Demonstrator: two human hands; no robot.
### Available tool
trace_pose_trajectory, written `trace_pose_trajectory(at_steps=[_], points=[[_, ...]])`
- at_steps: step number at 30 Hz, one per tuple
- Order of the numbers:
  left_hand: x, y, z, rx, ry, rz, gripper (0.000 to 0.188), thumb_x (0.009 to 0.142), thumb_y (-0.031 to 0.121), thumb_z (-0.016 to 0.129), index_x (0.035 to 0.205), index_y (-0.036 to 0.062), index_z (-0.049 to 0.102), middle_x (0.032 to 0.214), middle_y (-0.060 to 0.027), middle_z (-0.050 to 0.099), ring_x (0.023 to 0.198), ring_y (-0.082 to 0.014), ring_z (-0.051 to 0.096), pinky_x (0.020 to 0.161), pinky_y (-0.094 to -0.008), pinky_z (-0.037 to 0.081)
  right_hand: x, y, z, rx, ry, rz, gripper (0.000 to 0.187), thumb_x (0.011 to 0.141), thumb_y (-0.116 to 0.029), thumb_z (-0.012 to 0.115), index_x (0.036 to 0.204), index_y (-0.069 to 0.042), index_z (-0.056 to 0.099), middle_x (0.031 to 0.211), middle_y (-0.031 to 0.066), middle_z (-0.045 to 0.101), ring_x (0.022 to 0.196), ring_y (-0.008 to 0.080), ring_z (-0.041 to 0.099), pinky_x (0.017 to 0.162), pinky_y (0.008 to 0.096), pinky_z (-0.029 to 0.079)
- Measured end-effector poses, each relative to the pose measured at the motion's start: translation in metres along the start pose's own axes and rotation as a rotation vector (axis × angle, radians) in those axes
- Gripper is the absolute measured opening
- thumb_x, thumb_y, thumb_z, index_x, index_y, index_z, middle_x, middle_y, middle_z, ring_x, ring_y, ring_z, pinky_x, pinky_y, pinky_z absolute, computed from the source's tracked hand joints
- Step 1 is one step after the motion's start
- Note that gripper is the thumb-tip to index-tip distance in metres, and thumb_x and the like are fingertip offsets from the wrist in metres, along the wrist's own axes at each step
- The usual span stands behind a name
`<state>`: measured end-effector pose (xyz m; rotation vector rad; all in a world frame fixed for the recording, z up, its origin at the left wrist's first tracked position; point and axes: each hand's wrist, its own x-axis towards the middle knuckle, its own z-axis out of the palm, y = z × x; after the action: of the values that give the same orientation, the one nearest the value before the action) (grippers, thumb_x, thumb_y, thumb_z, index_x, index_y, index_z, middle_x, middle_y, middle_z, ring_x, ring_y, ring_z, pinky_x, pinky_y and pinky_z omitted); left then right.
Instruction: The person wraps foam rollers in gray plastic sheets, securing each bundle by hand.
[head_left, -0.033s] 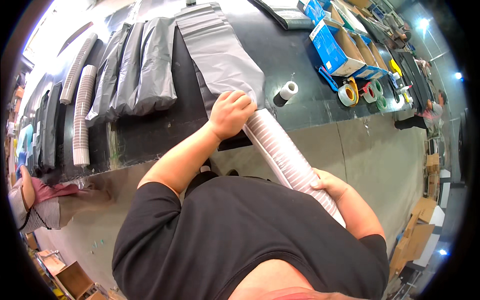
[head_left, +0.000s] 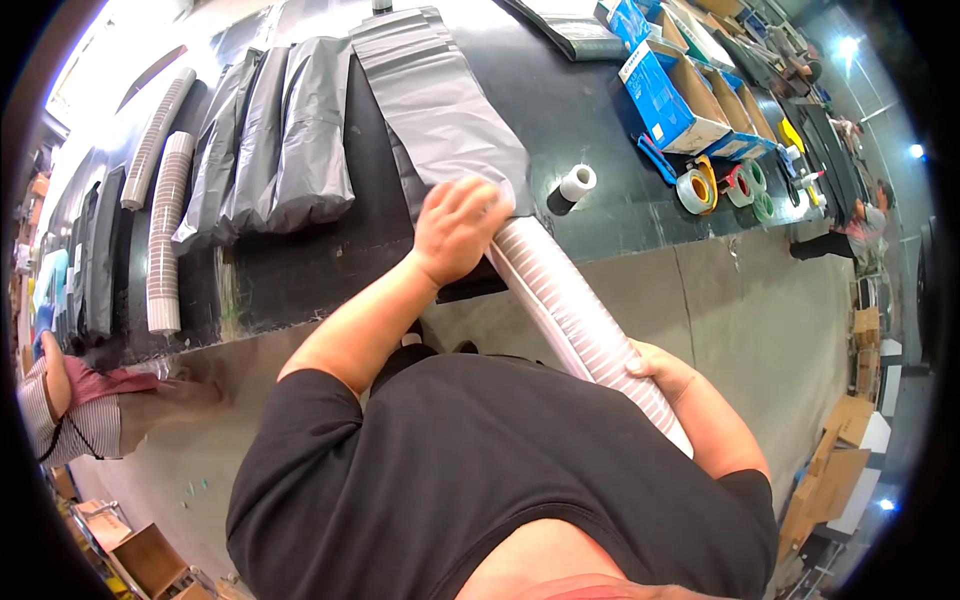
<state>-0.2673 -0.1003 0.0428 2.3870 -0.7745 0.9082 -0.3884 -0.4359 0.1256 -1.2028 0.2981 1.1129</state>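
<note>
One striped roll (head_left: 580, 310) slants across the person's front, its far end at the mouth of a gray bag (head_left: 450, 120) on the black table (head_left: 595, 115); the near end hangs past the table's edge, close to the black shirt (head_left: 500, 430). Little has changed except at the left hand (head_left: 455, 240): its fingers, sharp a moment ago, are now smeared by motion over the bag's mouth, so the work is busiest there, with most of the roll still outside. Those fingers bend over the bag, but the blur hides whether they pinch it. The right hand (head_left: 665, 375) is closed partway around the roll's lower part, thumb on top (the other fingers are hidden underneath). Three plump bags (head_left: 315, 140) lie to the left; a small white roll (head_left: 578, 182) stands just right of the gray one.
</note>
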Motion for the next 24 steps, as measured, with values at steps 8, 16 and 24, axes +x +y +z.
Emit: trace_pose_trajectory(at_steps=[8, 16, 24], points=[[-0.035, -0.002, 0.010, -0.179, -0.446, -0.937, 0.038, 0.081, 0.027, 0.065, 0.108, 0.0020, 0.056, 0.093, -0.0237, 0.067, 0.091, -0.0433, 0.064, 0.083, -0.0498, 0.051, 0.016, -0.001, -0.004, 0.217, -0.116, -0.041, 0.093, 0.065, -0.029, 0.081, 0.143, 0.004, 0.040, 0.131, 0.0168, 0.057, 0.117, 0.0225, 0.057, 0.103, 0.0350, 0.043], [-0.025, 0.003, 0.020, -0.286, -0.588, -0.776, 0.026, 0.079, 0.019, 0.060, 0.096, -0.0009, 0.057, 0.102, -0.0260, 0.065, 0.101, -0.0435, 0.060, 0.089, -0.0498, 0.048, 0.129, -0.041, 0.003, -0.711, 0.416, -0.405, 0.115, 0.065, -0.037, 0.083, 0.151, 0.006, 0.021, 0.140, 0.0265, 0.050, 0.127, 0.0327, 0.052, 0.107, 0.0359, 0.040], [-0.030, -0.091, 0.018, -0.311, -0.600, -1.032, 0.038, 0.080, 0.021, 0.068, 0.109, -0.0037, 0.064, 0.108, -0.0253, 0.068, 0.102, -0.0388, 0.065, 0.086, -0.0440, 0.051, 0.264, -0.126, 0.060, -0.847, 0.679, -0.499, 0.100, 0.080, -0.043, 0.069, 0.152, 0.003, 0.017, 0.141, 0.0326, 0.045, 0.132, 0.0405, 0.046, 0.109, 0.0400, 0.038]])
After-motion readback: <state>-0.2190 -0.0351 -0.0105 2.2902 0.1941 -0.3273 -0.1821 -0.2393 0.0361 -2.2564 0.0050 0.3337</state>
